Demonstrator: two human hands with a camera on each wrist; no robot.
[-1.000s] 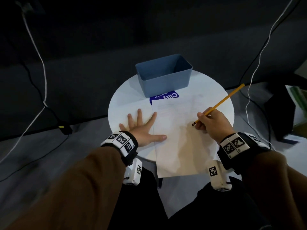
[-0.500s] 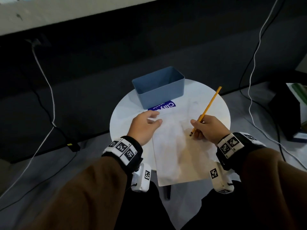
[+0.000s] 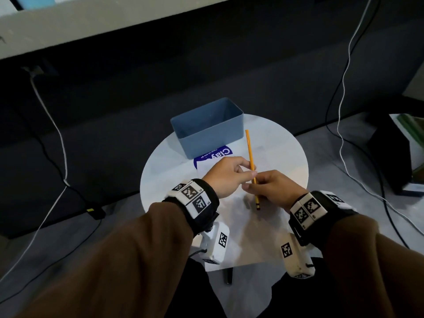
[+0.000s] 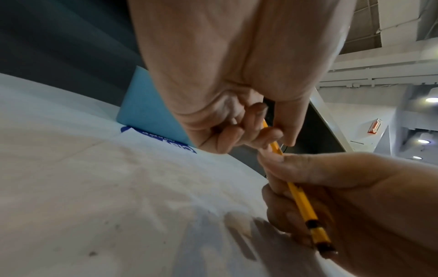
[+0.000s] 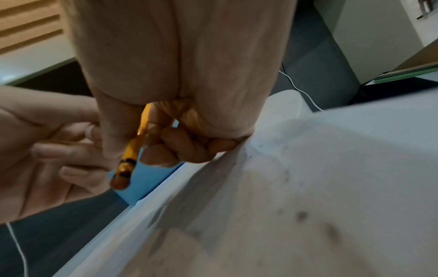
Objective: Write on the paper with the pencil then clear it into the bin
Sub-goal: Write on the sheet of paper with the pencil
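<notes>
A yellow pencil point(image 3: 249, 150) is held over the white paper point(image 3: 247, 230), its long end pointing away towards the blue bin point(image 3: 213, 138) and its black-banded end towards me. My right hand point(image 3: 254, 187) grips the lower part of the shaft. My left hand point(image 3: 249, 171) pinches the shaft just above it between thumb and fingers. In the left wrist view the pencil point(image 4: 301, 202) runs from my left hand point(image 4: 277, 136) down through the right hand point(image 4: 331, 187). In the right wrist view the pencil point(image 5: 129, 155) sits in my right hand point(image 5: 137, 146), with the bin point(image 5: 144, 178) behind.
The paper lies on a small round white table point(image 3: 165, 175), overhanging its near edge. A blue sticker point(image 3: 215, 156) shows in front of the bin. White cables point(image 3: 52, 125) hang on both sides. A black box point(image 3: 394, 157) stands at the right on the grey floor.
My left hand left the paper and moved right to take the pencil. My right hand lifted the pencil off the paper and swung it to point away towards the bin.
</notes>
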